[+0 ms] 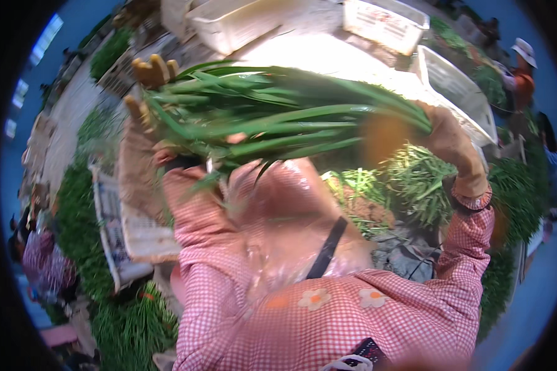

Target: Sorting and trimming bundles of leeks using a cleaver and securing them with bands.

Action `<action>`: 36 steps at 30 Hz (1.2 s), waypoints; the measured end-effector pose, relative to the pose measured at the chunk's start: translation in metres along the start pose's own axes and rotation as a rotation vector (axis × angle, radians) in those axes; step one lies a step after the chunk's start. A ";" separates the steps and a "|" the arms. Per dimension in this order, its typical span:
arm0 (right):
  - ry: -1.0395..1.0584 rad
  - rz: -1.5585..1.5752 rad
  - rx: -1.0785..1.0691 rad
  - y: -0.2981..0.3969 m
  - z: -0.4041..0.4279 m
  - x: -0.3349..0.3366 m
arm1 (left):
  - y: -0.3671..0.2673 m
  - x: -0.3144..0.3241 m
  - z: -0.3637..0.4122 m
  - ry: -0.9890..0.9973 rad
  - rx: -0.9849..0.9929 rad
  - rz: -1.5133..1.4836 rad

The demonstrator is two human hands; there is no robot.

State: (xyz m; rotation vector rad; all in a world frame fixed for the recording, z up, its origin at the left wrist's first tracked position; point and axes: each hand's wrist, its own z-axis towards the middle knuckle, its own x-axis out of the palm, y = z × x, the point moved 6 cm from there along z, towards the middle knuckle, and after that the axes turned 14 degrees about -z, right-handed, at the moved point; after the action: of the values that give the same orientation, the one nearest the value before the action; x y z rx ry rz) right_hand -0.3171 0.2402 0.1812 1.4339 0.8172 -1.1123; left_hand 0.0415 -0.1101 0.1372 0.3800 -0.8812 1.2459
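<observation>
A bunch of long flat-leaved greens, like green garlic or leeks (pixel 278 111), stretches sideways across the front of my chest. My left hand (pixel 153 76), in a glove with yellow fingers, supports its left end. Those fingers show spread past the leaves, while the bunch hides the palm. At the other end my right hand (pixel 445 132), in a tan glove, closes around the gathered narrow ends. A clear plastic apron (pixel 283 208) covers my lap below the bunch. Some leaves hang loose near my left wrist, and parts of the bunch are blurred.
White plastic crates stand ahead (pixel 232 28), at the far right (pixel 385 25) and beside my right hand (pixel 469 92). Another crate (pixel 151 239) is at my left. Trimmed greens (pixel 420 181) lie in a heap by my right knee. A person in a hat (pixel 522 74) is farther right.
</observation>
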 end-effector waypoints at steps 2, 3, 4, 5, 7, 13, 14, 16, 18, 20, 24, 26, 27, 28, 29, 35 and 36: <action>-0.095 0.295 -0.110 0.008 -0.012 -0.030 | -0.005 0.023 0.017 0.037 0.172 0.100; -0.018 -0.117 -0.039 0.012 -0.012 -0.038 | -0.014 0.035 0.022 0.071 0.160 0.105; 0.066 -0.524 0.033 0.010 -0.013 -0.043 | -0.023 0.047 0.024 0.103 0.149 0.115; -0.140 -0.686 0.023 -0.005 -0.023 -0.057 | -0.005 0.052 0.030 0.110 0.142 0.062; -0.179 -0.717 0.040 -0.053 -0.039 -0.069 | 0.039 0.094 0.027 0.267 -0.015 0.110; -0.574 -0.450 -0.436 0.031 -0.063 -0.115 | 0.228 0.201 -0.078 0.626 -0.978 0.115; -0.583 -0.458 -0.454 0.025 -0.063 -0.107 | 0.260 0.204 -0.094 0.736 -0.931 0.196; -0.579 -0.995 -0.026 -0.016 -0.044 -0.081 | 0.305 0.194 -0.115 0.538 -1.014 0.080; -0.554 -0.870 0.005 0.017 -0.013 -0.058 | 0.329 0.172 -0.119 0.232 -0.859 -0.166; -0.575 -0.798 0.244 0.022 0.007 -0.027 | 0.339 0.135 -0.116 0.100 -0.689 -0.041; -0.644 -0.666 0.180 0.040 0.032 0.025 | 0.308 0.108 -0.071 0.034 -0.460 -0.014; -0.571 -0.870 0.228 0.059 0.052 0.056 | 0.285 0.070 -0.064 -0.174 -0.314 0.040; -0.606 -0.746 0.154 0.056 0.058 0.067 | 0.277 0.070 -0.061 -0.305 -0.411 -0.302; -0.639 -0.611 0.065 0.058 0.067 0.079 | 0.261 0.064 -0.060 -0.404 -0.372 -0.342; -0.484 -0.718 0.064 0.089 0.075 0.084 | 0.247 0.056 -0.062 -0.429 -0.330 -0.350; -0.557 -0.751 -0.217 0.129 0.086 0.109 | 0.231 0.004 -0.062 -0.412 -0.299 -0.467; -0.550 -0.752 -0.206 0.125 0.084 0.115 | 0.232 0.006 -0.064 -0.418 -0.309 -0.472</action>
State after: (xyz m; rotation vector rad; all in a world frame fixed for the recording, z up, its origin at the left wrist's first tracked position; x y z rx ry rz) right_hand -0.1803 0.1258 0.1178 0.5756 1.0490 -1.8159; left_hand -0.1504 0.0103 0.0549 0.5712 -1.2349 0.5883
